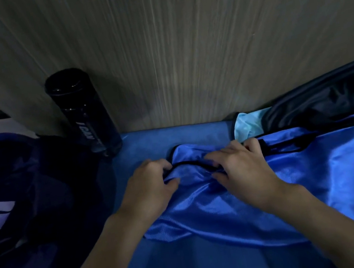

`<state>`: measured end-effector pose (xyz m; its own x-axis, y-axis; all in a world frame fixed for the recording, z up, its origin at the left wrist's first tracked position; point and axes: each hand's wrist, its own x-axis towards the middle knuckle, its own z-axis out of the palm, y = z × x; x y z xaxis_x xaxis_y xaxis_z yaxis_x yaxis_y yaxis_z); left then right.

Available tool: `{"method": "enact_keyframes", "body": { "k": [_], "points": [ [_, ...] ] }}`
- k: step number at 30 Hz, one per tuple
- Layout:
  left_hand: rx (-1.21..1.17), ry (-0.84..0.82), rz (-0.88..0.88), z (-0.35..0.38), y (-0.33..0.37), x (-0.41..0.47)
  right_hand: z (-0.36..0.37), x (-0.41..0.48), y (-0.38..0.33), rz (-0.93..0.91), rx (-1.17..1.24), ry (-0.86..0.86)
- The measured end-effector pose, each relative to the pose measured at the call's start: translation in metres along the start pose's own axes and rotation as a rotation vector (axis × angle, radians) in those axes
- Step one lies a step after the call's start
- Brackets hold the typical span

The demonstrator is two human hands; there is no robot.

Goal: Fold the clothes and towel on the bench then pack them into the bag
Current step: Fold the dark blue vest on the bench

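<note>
Left hand (149, 186): fingers bent, pinches the black edge of the blue shirt (298, 183).
Right hand (241, 169): bent too, grips the same edge.
Shirt: bunched up on the bench (148, 138).
Tip: pull the edge flat first, then fold.
Bag (26, 184): sits just left.
Towel (246, 125): behind, by the wall.

A blue bench (155, 138) bears a bag (38, 182), bottle (84, 117), shiny blue garment (321, 179) and dark clothing (330, 95).

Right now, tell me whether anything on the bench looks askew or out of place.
The black bottle by the wall looks tilted, though the wide lens may cause that. The shiny blue garment lies crumpled and unfolded on the bench.
</note>
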<state>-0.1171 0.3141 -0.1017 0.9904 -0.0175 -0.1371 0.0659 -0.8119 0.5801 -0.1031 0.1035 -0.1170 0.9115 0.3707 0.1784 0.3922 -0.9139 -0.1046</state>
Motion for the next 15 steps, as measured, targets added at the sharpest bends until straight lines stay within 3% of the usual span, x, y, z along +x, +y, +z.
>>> {"method": "enact_keyframes", "body": {
  "k": [7, 12, 15],
  "points": [
    [-0.078, -0.021, 0.025, -0.003, 0.001, -0.019, -0.013, -0.016, -0.005, -0.083, 0.144, 0.07],
    [-0.167, -0.206, 0.041, -0.013, -0.002, -0.033, -0.032, -0.049, -0.004, -0.207, 0.276, -0.126],
    [-0.13, -0.23, 0.013, -0.016, -0.005, -0.034, -0.032, -0.054, -0.002, -0.207, 0.296, -0.126]
  ]
}}
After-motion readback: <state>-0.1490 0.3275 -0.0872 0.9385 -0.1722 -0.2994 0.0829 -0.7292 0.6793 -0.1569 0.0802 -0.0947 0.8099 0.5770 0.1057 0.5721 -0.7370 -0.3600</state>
